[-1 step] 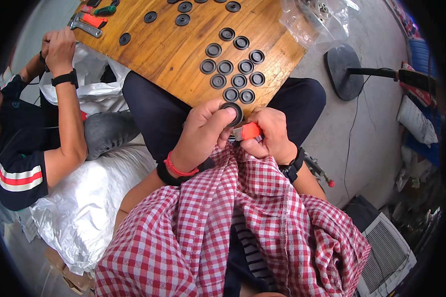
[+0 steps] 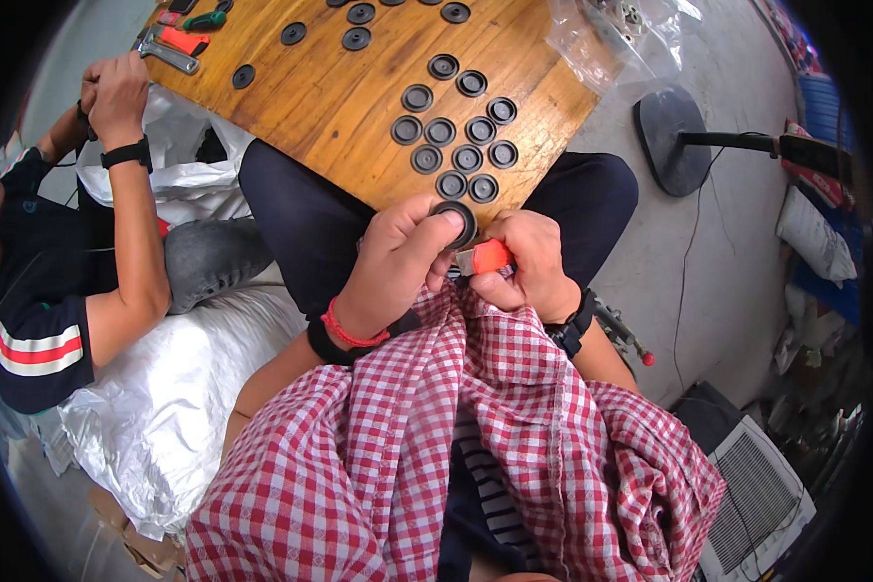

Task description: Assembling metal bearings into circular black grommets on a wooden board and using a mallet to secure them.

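Observation:
My left hand [image 2: 395, 254], with a red bracelet at the wrist, pinches a black ringed disc [image 2: 456, 224] between thumb and fingers. Just right of it, my right hand [image 2: 533, 262] is closed around an orange box cutter [image 2: 492, 257]. Its short metal blade [image 2: 467, 263] points left, close under the disc; whether it touches the disc I cannot tell. Both hands are over my lap at the table's near corner. Several similar black discs [image 2: 440, 132] lie flat on the wooden table [image 2: 359, 136] just beyond, and more are scattered toward its far side.
An adjustable wrench [image 2: 172, 55], an orange-handled tool [image 2: 183, 40] and a green-handled tool [image 2: 206, 20] lie at the table's far left. A clear plastic bag [image 2: 621, 44] sits at the far right corner. At left, another person's hands [image 2: 118, 97] are near the table edge.

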Motion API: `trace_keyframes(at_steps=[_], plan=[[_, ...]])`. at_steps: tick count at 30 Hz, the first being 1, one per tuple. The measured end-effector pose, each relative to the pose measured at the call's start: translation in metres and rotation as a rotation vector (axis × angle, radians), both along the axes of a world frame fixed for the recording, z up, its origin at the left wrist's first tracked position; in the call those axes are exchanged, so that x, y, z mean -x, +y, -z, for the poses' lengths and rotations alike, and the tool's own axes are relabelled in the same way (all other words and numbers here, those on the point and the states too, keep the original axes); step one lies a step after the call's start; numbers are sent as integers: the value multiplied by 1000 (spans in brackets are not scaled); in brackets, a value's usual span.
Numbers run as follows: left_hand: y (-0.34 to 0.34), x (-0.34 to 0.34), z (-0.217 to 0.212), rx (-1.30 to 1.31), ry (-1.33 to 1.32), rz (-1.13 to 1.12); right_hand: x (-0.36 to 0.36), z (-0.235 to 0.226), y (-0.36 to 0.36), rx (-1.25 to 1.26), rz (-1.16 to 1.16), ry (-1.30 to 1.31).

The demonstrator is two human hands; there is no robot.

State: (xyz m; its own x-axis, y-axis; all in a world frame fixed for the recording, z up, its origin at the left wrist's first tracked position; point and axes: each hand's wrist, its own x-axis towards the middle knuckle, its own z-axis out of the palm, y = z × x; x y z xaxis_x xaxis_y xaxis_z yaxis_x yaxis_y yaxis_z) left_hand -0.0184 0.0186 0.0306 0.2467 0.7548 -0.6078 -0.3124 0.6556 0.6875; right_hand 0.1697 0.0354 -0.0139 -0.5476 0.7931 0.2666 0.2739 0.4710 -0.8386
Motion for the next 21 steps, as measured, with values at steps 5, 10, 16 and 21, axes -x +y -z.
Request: trace_keyframes(at_steps=[5, 10, 16, 21], plan=[[-3, -1, -1, -39, 44, 30, 4, 3, -3, -65, 69, -8], [-5, -1, -1, -6, 30, 25, 6, 6, -5, -86, 80, 7], [-5, -4, 5, 39, -92, 48, -1, 15, -18, 0, 158, -57], [-9, -4, 5, 9, -176, 145, 1, 17, -21, 373, 373, -16]])
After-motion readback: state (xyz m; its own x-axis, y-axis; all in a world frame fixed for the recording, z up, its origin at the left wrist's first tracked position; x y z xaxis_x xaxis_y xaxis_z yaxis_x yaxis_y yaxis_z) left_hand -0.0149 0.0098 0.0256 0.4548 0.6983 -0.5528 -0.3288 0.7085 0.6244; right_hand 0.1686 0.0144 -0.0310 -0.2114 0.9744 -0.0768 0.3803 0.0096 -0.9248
